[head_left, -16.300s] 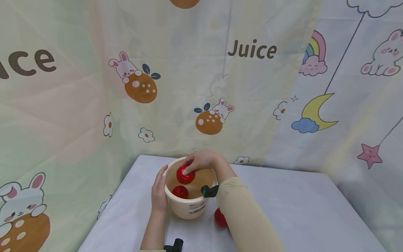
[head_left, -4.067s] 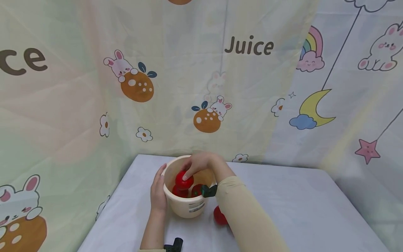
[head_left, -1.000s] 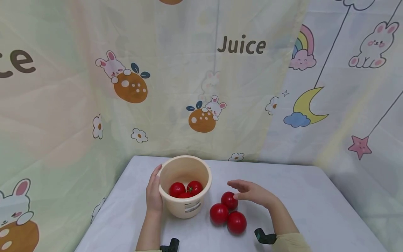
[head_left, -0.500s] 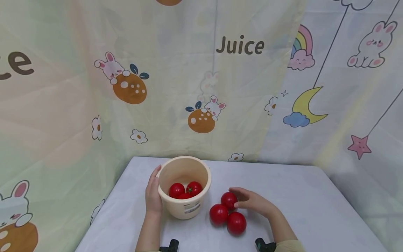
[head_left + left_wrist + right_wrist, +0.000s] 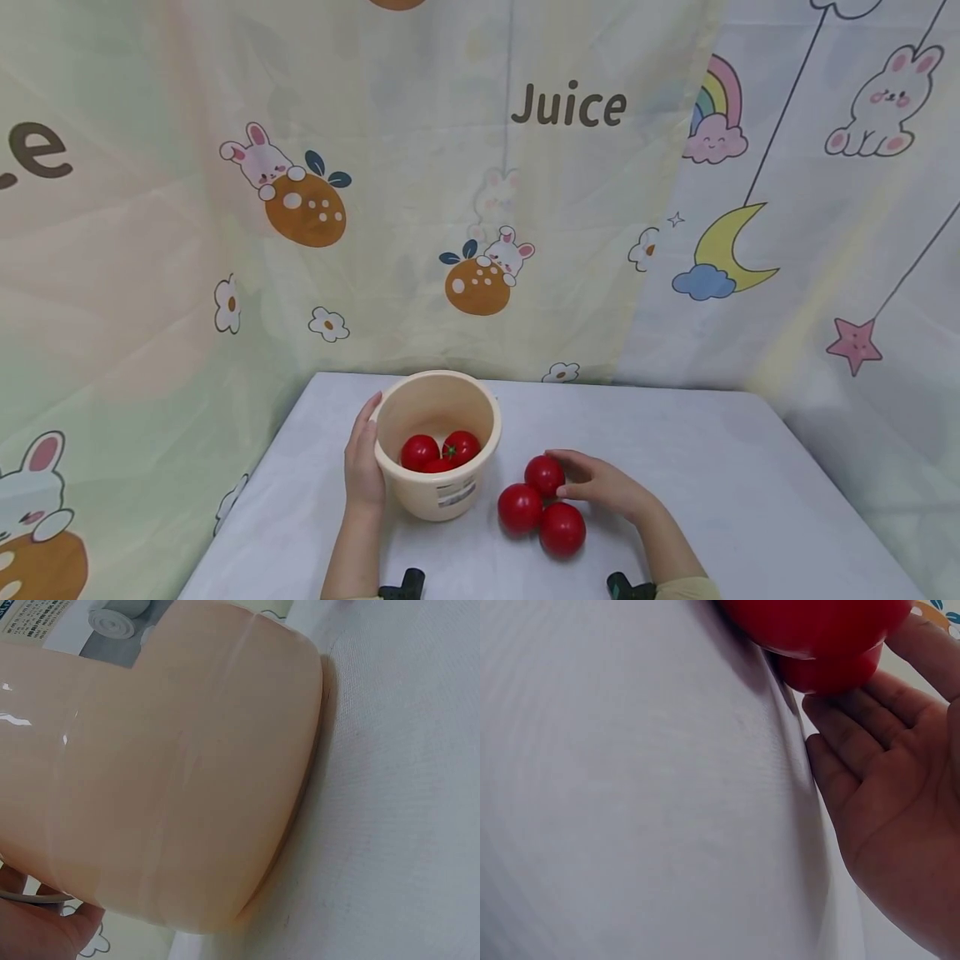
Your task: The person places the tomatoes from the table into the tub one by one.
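Note:
My left hand rests along the left side of a cream bucket, its fingers fairly straight up toward the rim. In the left wrist view, the bucket wall takes up much of the picture, and part of the hand shows at lower left. Three tomatoes, one with a green stem, lie inside. On the table, my right hand has its thumb and fingers around the right side of the far tomato. In the right wrist view, its fingers look extended beside the red tomatoes.
Two more tomatoes, one on the left and one in front, sit against the far one on the white tablecloth. A printed curtain hangs behind the table. A label is on the bucket's front.
Earlier, my right hand held a tomato inside the bucket; now three lie there. In the last second that hand has lowered and moved in against the far tomato. My left hand has stayed at the bucket.

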`<state>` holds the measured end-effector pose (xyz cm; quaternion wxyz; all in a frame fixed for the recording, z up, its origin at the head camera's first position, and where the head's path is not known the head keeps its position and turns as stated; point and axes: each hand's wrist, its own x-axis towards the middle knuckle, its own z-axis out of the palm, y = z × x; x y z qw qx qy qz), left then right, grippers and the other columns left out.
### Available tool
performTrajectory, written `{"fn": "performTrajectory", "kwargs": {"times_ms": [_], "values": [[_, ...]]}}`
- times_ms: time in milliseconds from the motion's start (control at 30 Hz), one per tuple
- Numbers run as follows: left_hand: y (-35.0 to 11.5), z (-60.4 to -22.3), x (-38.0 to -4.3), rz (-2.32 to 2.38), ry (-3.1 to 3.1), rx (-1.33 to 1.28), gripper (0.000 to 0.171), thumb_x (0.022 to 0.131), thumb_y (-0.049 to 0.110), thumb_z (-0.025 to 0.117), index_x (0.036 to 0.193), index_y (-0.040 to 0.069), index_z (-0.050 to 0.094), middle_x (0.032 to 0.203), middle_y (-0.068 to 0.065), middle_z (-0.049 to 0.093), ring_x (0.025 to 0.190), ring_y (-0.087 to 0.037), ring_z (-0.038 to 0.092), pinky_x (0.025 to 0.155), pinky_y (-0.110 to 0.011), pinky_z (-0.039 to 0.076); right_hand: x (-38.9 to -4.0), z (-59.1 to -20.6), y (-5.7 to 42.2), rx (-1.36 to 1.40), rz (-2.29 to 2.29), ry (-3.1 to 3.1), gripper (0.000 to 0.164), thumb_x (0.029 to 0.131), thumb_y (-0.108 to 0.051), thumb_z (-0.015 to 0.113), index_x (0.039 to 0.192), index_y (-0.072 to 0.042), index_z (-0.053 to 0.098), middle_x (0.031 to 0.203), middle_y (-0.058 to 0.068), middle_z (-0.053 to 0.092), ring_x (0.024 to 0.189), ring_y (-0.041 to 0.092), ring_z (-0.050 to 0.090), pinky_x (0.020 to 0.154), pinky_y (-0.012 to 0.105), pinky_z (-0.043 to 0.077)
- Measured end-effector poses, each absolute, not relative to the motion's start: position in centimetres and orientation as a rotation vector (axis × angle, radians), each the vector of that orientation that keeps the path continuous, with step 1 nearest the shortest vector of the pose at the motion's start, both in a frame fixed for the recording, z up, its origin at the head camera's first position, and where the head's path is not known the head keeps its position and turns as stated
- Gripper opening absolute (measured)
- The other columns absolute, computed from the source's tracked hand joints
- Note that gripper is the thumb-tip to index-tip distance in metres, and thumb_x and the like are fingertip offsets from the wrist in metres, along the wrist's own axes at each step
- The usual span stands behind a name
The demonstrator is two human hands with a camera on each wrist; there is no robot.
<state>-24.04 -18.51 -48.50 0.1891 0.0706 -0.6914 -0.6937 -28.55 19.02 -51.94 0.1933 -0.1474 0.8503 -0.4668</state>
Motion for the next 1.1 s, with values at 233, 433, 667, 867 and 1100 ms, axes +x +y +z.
{"fn": "performTrajectory", "kwargs": {"times_ms": [233,433,667,867,1100], "values": [[-18.5,-48.45,-23.98,-1.949,-1.943,0.197,0.038,0.103,0.045,0.04,0.141,0.048,0.043,0.149,0.018,0.045,0.139,-0.012,0.041,0.112,-0.052,0.041,-28.44,-51.9,18.7,-0.383,-1.307,2.415,0.074,0.077,-0.042,0.081,0.142,-0.026,0.052,0.147,0.009,0.05,0.14,0.041,0.04,0.102,0.059,0.047],[-18.52,-48.46,-24.03,-1.928,-1.951,0.189,0.039,0.103,0.046,0.039,0.141,0.048,0.043,0.149,0.017,0.045,0.139,-0.013,0.04,0.112,-0.052,0.041,-28.23,-51.75,18.55,-0.381,-1.302,2.449,0.071,0.077,-0.042,0.081,0.141,-0.026,0.053,0.144,0.008,0.053,0.137,0.039,0.045,0.101,0.058,0.049],[-18.45,-48.47,-24.02,-1.929,-1.949,0.194,0.039,0.103,0.046,0.04,0.141,0.048,0.043,0.149,0.018,0.044,0.139,-0.012,0.04,0.112,-0.052,0.041,-28.11,-51.73,18.63,-0.411,-1.32,2.466,0.069,0.077,-0.039,0.081,0.138,-0.022,0.055,0.138,0.009,0.059,0.13,0.038,0.053,0.096,0.052,0.054],[-18.42,-48.44,-23.99,-1.932,-1.948,0.197,0.039,0.103,0.046,0.039,0.141,0.048,0.043,0.15,0.018,0.044,0.14,-0.012,0.039,0.112,-0.052,0.04,-28.27,-52.15,18.72,-0.418,-1.328,2.482,0.068,0.076,-0.041,0.083,0.137,-0.024,0.057,0.137,0.007,0.06,0.129,0.036,0.054,0.095,0.051,0.055],[-18.46,-48.42,-24.04,-1.927,-1.946,0.189,0.04,0.103,0.046,0.039,0.143,0.045,0.043,0.149,0.018,0.045,0.139,-0.012,0.04,0.112,-0.051,0.041,-28.29,-52.49,18.74,-0.407,-1.316,2.529,0.066,0.074,-0.043,0.083,0.134,-0.031,0.06,0.136,0.005,0.061,0.128,0.035,0.055,0.095,0.05,0.055]]}}
